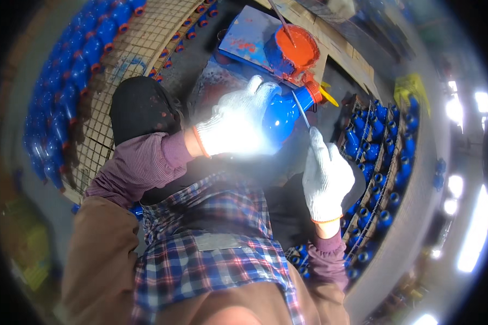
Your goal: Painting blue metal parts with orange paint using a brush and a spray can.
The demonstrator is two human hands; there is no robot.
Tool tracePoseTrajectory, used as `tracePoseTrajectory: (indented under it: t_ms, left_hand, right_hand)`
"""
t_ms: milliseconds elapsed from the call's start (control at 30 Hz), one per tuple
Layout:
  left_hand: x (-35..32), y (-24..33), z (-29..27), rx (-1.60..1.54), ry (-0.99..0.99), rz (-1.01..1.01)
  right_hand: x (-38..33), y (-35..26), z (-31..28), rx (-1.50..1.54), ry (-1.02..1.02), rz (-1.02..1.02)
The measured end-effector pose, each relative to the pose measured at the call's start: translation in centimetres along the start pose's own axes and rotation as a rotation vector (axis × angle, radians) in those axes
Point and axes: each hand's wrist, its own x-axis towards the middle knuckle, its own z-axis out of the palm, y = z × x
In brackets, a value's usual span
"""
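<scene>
The left hand [236, 125], in a white knit glove, is wrapped tight around a shiny blue metal part with an orange rim [287, 111]. The part sits out in front of the person, above the lap. The right hand [325, 176], also in a white glove, is pinched shut on a thin metal-handled brush [301, 110]. The brush tip touches the orange rim. Just behind the part stands a round blue tin full of orange paint [295, 49], with a stick in it. Many more blue parts with orange ends [73, 76] lie in rows on wire racks [127, 59], left and right.
</scene>
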Motion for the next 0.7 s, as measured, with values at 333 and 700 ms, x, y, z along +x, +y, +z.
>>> tracePoseTrajectory:
  t_ms: [333,700]
  left_hand:
    - [0.4,0.5,0.7,0.065,-0.023,-0.028]
    - [1.2,0.9,1.3,0.099,0.005,0.024]
  right_hand:
    - [1.1,0.5,1.4,-0.052,-0.036,-0.078]
    - [0.5,1.2,1.6,-0.011,-0.042,-0.063]
